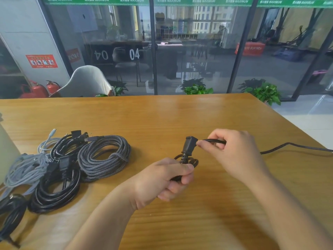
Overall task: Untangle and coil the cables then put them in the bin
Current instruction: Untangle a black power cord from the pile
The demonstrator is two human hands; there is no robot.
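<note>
Head view: over a wooden table (180, 112), the left hand (162, 181) grips small loops of a black power cable (187, 152), its plug upright, while the right hand (232, 150) pinches the cable's free length, which trails right. Coiled cables (104, 157) lie at left.

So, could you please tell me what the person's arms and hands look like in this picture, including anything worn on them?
Both the left hand and the right hand are bare: no gloves, rings, watch or bracelet show. Both forearms are uncovered down to the bottom edge of the picture, with no sleeve in view.
</note>
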